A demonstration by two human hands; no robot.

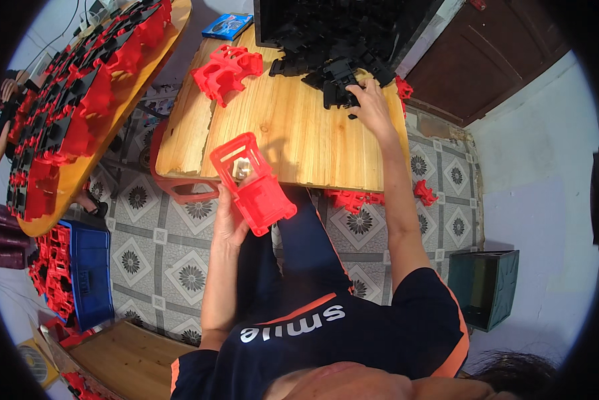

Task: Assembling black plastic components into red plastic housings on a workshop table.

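My left hand (230, 217) grips a red plastic frame (265, 200) by its side, tilted, just in front of the table's near edge. The frame has an open rectangular window at its upper end. At the far right of the table, my right hand (371, 107) has its fingers curled on a black plastic part (340, 79) at the edge of a heap of similar black parts (339, 40). Its fingertips are partly hidden among them. Another red plastic piece (225, 70), with legs and openings, stands on the far left of the table.
The wooden table (299, 143) holds a blue flat box (227, 27) at the back. On the left, a second table (106, 150) carries rows of red and black assemblies. A blue crate (89, 273) of red parts stands below it. A green bin (489, 287) sits at right.
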